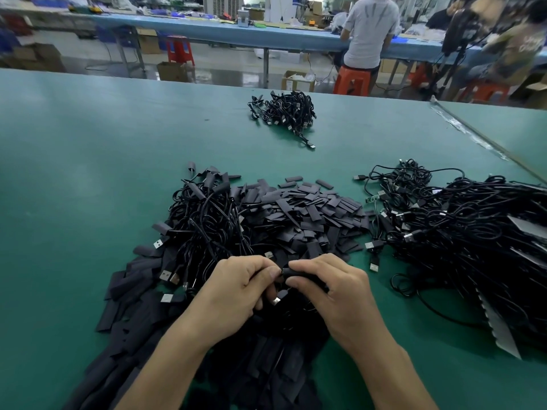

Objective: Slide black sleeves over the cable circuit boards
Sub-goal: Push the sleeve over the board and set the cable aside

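Both of my hands meet low in the middle of the view, above a heap of flat black sleeves point(310, 214). My right hand point(331, 291) pinches a black sleeve point(296, 273) between thumb and fingers. My left hand point(233, 291) pinches the black cable at the sleeve's left end, and the cable's silver USB plug point(276, 300) hangs below the fingers. The circuit board is hidden. A bundle of cables with sleeves on them point(207, 220) lies just left of the sleeve heap.
A large tangle of black USB cables point(461, 241) fills the right side of the green table point(74, 173); one bare green circuit board point(373, 198) shows at its left edge. A smaller cable bundle point(287, 112) lies far centre. People sit on orange stools at a bench behind.
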The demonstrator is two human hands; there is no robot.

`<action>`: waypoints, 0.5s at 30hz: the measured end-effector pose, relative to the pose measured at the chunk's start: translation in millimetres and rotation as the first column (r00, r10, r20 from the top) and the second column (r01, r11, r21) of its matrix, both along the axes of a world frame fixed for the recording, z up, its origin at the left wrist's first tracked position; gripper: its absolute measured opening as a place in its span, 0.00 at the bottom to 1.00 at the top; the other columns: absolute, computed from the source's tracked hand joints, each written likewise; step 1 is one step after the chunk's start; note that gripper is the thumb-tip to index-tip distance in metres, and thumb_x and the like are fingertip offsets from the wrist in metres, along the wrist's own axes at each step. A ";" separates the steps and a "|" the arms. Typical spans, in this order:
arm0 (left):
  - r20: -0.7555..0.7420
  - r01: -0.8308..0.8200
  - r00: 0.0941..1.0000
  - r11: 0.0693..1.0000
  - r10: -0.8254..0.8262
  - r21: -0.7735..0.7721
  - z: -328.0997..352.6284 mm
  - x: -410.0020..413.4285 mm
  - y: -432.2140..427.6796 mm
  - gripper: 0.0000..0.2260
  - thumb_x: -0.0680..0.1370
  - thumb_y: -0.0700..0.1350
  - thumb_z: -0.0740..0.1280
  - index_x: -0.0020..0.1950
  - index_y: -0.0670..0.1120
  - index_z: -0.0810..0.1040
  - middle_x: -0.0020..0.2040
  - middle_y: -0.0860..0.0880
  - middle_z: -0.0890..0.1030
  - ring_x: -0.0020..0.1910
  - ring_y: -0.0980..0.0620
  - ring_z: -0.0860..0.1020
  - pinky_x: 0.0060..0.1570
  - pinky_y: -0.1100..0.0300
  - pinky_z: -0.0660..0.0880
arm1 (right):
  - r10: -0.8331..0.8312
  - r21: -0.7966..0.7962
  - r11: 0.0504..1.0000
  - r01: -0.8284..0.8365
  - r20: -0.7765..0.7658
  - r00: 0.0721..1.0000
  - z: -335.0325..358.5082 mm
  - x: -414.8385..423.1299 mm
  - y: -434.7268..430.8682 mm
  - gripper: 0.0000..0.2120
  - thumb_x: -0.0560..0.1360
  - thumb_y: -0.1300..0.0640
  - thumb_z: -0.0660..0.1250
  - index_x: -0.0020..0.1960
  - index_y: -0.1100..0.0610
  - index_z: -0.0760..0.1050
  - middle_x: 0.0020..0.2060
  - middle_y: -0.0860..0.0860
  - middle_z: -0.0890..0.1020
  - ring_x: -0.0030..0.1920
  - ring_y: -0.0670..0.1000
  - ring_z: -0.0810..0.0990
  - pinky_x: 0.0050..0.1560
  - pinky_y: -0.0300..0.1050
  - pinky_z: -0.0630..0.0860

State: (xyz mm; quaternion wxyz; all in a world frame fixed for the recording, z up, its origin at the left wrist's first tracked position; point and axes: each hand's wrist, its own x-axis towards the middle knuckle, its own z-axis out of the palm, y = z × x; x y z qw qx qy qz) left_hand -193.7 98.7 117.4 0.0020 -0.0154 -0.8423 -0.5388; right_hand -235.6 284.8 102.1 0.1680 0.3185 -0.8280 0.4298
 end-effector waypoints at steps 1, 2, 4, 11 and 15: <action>-0.002 0.007 1.000 1.000 -0.007 -0.007 -0.4 -0.4 0.2 0.12 0.83 0.45 0.64 0.43 0.55 0.81 0.32 0.53 0.81 0.28 0.59 0.75 0.28 0.66 0.72 | -0.004 0.007 1.000 0.004 -0.006 1.000 0.0 -0.6 -0.2 0.10 0.73 0.54 0.72 0.52 0.56 0.84 0.44 0.45 0.83 0.45 0.44 0.81 0.47 0.37 0.77; -0.004 0.011 1.000 1.000 -0.011 -0.011 -0.8 -0.8 0.2 0.12 0.83 0.45 0.64 0.42 0.54 0.81 0.32 0.53 0.81 0.28 0.59 0.75 0.28 0.67 0.72 | -0.009 0.014 1.000 0.009 -0.010 1.000 -0.1 -1.1 -0.3 0.10 0.73 0.54 0.72 0.52 0.56 0.84 0.43 0.45 0.83 0.45 0.44 0.81 0.47 0.37 0.77; -0.007 0.013 1.000 1.000 -0.013 -0.011 -2.1 -1.3 -0.3 0.12 0.83 0.45 0.64 0.42 0.53 0.82 0.32 0.53 0.81 0.27 0.59 0.74 0.28 0.67 0.71 | -0.016 0.023 1.000 0.016 -0.007 1.000 -0.8 -1.5 -0.2 0.10 0.74 0.53 0.72 0.52 0.56 0.84 0.43 0.45 0.83 0.44 0.44 0.81 0.47 0.37 0.77; -0.030 -0.019 0.999 0.999 0.018 -0.041 -4.6 -2.4 0.6 0.12 0.83 0.45 0.64 0.43 0.55 0.81 0.32 0.54 0.81 0.26 0.60 0.75 0.28 0.68 0.71 | -0.048 -0.038 0.998 0.051 0.078 0.996 -4.9 1.7 -3.4 0.14 0.72 0.55 0.75 0.58 0.53 0.83 0.45 0.43 0.83 0.48 0.40 0.81 0.50 0.33 0.75; -0.034 -0.107 0.994 0.994 0.107 -0.007 -4.4 -2.0 1.3 0.12 0.82 0.45 0.64 0.40 0.52 0.81 0.32 0.53 0.82 0.25 0.59 0.76 0.26 0.67 0.72 | -0.221 -0.221 0.939 0.262 0.193 0.956 -7.3 5.0 -8.0 0.16 0.69 0.55 0.79 0.55 0.44 0.82 0.41 0.39 0.83 0.45 0.40 0.82 0.47 0.29 0.75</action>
